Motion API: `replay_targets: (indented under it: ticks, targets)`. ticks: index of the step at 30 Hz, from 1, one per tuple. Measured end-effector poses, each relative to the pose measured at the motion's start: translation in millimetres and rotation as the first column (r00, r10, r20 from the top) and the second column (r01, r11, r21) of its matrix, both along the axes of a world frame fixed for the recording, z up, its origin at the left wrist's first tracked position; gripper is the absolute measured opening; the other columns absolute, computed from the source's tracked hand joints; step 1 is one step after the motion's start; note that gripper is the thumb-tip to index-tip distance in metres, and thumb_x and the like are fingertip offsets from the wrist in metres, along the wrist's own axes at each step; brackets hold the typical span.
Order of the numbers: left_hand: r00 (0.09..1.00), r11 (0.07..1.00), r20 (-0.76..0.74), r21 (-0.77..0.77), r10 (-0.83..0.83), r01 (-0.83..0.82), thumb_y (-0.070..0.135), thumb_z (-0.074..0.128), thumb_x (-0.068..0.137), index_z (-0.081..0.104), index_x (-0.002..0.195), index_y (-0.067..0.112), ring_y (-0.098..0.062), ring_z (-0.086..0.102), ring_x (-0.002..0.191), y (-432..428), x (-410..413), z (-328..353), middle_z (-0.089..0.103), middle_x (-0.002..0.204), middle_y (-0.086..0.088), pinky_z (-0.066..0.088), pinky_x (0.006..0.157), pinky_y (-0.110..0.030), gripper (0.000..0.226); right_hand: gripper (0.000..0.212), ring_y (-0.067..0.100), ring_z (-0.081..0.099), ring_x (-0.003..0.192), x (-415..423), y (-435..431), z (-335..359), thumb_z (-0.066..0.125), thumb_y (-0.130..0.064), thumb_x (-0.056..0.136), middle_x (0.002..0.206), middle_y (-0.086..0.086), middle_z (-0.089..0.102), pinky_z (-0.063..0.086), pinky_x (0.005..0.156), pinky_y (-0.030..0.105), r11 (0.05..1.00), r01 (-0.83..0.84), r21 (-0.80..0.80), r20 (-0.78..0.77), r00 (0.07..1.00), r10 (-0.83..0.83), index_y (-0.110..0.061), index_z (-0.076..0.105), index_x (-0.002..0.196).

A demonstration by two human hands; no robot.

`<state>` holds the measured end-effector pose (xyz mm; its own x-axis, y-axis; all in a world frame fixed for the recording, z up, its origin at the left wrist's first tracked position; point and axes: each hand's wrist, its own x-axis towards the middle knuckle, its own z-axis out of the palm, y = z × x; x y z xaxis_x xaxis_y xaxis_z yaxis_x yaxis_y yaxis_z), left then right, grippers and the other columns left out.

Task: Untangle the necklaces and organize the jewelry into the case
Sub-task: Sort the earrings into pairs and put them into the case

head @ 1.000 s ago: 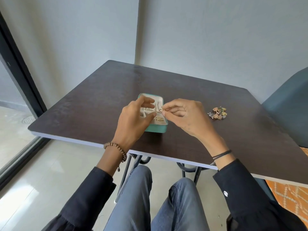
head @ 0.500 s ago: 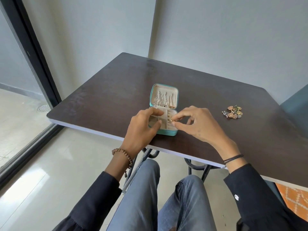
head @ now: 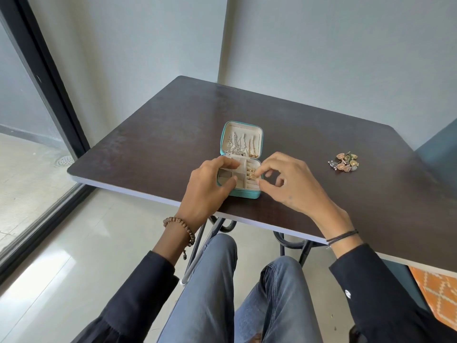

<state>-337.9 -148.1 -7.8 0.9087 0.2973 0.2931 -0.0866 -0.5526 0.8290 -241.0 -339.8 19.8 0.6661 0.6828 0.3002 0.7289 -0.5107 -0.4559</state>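
Near the front edge of the table (head: 148,149) sits an open teal jewelry case (head: 243,193), with bare tabletop beyond. Left hand (head: 205,191) grip holds it; right hand (head: 291,186) grip is narrow, and I cannot tell if it holds anything.

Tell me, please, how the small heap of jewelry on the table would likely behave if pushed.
The heap of jewelry looks like several small loose pieces, so it would probably scatter rather than move together. On the smooth table the pieces likely slide easily, being light.

We have a single wide-angle view, worn on the head, facing forward and down. It sits close above the knees (head: 284,268) at 6 o'clock. The table (head: 153,134) fills the middle, the case (head: 244,193) lies near centre, and the wall corner (head: 222,38) stands at 12 o'clock.
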Motion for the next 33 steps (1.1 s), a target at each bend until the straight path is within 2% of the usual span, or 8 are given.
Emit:
replay_targets:
  ticks: [3,7,11,15,19,24,28,33]
  targets:
    - [1.0,1.0,-0.002,0.007,0.005,-0.005,0.015,0.065,0.093,0.065,0.116,0.024,-0.009,0.055,0.104,0.6,1.1,-1.2,0.061,0.124,0.003,0.058,0.086,-0.031,0.025,0.013,0.006,0.062,0.092,-2.8,-1.1,-3.5,0.068,-0.02,0.094,0.105,-0.013,0.062,0.049,0.064,0.02,1.0,0.007,-0.027,0.006,1.0,-0.006,-0.022,0.079,0.101]
    - [1.0,1.0,-0.008,0.01,0.001,-0.001,0.014,0.064,0.094,0.065,0.117,0.023,-0.01,0.055,0.106,0.5,1.4,-1.3,0.061,0.127,0.002,0.059,0.083,-0.028,0.025,0.015,0.005,0.061,0.093,-4.1,1.2,-4.1,0.065,-0.021,0.096,0.109,-0.013,0.06,0.048,0.064,0.02,0.999,0.018,-0.05,0.022,1.0,-0.017,-0.02,0.078,0.105]
    - [1.0,0.999,-0.003,0.052,0.004,-0.004,0.017,0.064,0.094,0.067,0.115,0.022,-0.01,0.057,0.1,-0.8,3.8,1.9,0.06,0.12,0.005,0.059,0.083,-0.027,0.023,0.015,0.005,0.063,0.094,-4.0,1.6,-5.9,0.066,-0.019,0.095,0.109,-0.013,0.063,0.048,0.063,0.018,1.0,0.029,-0.003,0.014,0.999,-0.029,-0.021,0.079,0.102]
    - [0.999,0.995,0.029,0.097,0.016,-0.019,0.024,0.065,0.092,0.07,0.108,0.025,-0.013,0.067,0.092,-2.6,14.2,10.6,0.063,0.111,0.012,0.059,0.079,-0.035,0.017,0.015,0.003,0.064,0.094,-3.7,1.9,-7.7,0.066,-0.018,0.094,0.107,-0.015,0.064,0.044,0.063,0.014,0.997,0.055,0.047,0.012,0.998,-0.056,-0.022,0.078,0.102]
    - [0.999,0.986,0.031,0.166,0.007,-0.012,0.024,0.062,0.093,0.071,0.106,0.024,-0.015,0.068,0.097,-7.7,27.0,22.3,0.072,0.113,0.008,0.058,0.082,-0.039,0.016,0.014,0.005,0.065,0.094,-0.6,1.6,-5.0,0.067,-0.018,0.093,0.107,-0.013,0.066,0.046,0.066,0.019,0.996,0.056,0.071,0.011,0.998,-0.057,-0.022,0.077,0.102]
    - [0.999,0.98,0.024,0.196,-0.049,0.044,0.024,0.061,0.095,0.072,0.108,0.02,-0.007,0.065,0.099,-22.8,42.8,37.9,0.074,0.109,0.009,0.053,0.092,-0.034,0.017,0.014,0.005,0.066,0.091,6.2,-7.9,2.3,0.067,-0.017,0.091,0.099,-0.014,0.067,0.047,0.068,0.022,0.985,0.089,0.146,0.018,0.996,-0.092,-0.023,0.077,0.097]
    - [0.993,0.968,-0.004,0.223,-0.118,0.116,0.02,0.061,0.094,0.072,0.106,0.016,-0.014,0.067,0.101,-41.6,62.6,42.5,0.074,0.103,0.004,0.052,0.093,-0.04,0.017,0.015,0.004,0.065,0.09,14.1,-24.4,10.2,0.067,-0.016,0.089,0.095,-0.012,0.069,0.039,0.068,0.014,0.975,0.125,0.182,0.018,0.991,-0.131,-0.024,0.077,0.097]
    - [0.987,0.937,-0.068,0.31,-0.146,0.16,0.021,0.059,0.091,0.072,0.103,0.019,-0.021,0.067,0.104,-70.4,90.2,57.6,0.074,0.105,0.0,0.051,0.094,-0.042,0.018,0.014,0.002,0.066,0.088,31.3,-51.4,19.7,0.068,-0.015,0.089,0.094,-0.013,0.07,0.046,0.077,0.015,0.961,0.21,0.182,0.014,0.976,-0.216,-0.023,0.078,0.095]
